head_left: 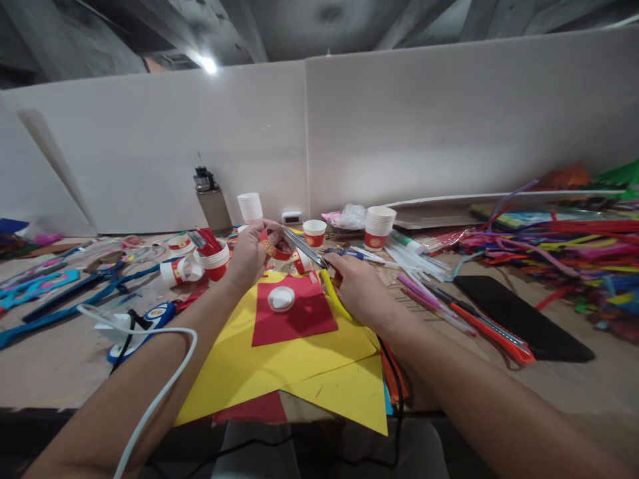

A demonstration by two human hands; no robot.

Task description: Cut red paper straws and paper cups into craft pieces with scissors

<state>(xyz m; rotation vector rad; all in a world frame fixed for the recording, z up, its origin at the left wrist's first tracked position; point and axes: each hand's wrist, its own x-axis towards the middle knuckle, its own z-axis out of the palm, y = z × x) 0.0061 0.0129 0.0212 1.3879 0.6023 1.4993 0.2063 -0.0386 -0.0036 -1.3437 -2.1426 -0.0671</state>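
Observation:
My left hand is closed on a curved red paper-cup strip with a gold print, held up above the sheets. My right hand grips yellow-handled scissors, whose blades reach up and left to the strip. Whether the blades are cutting into it, I cannot tell. Below my hands, a round white cup bottom rests on a red paper square. That square lies on yellow paper sheets. Another red-and-white cup piece sits just behind the strip.
Behind stand a paper cup, a cup stack and a bottle. On the left are a cup of red pencils and a power strip. A box cutter, black phone-like slab and pipe cleaners lie right.

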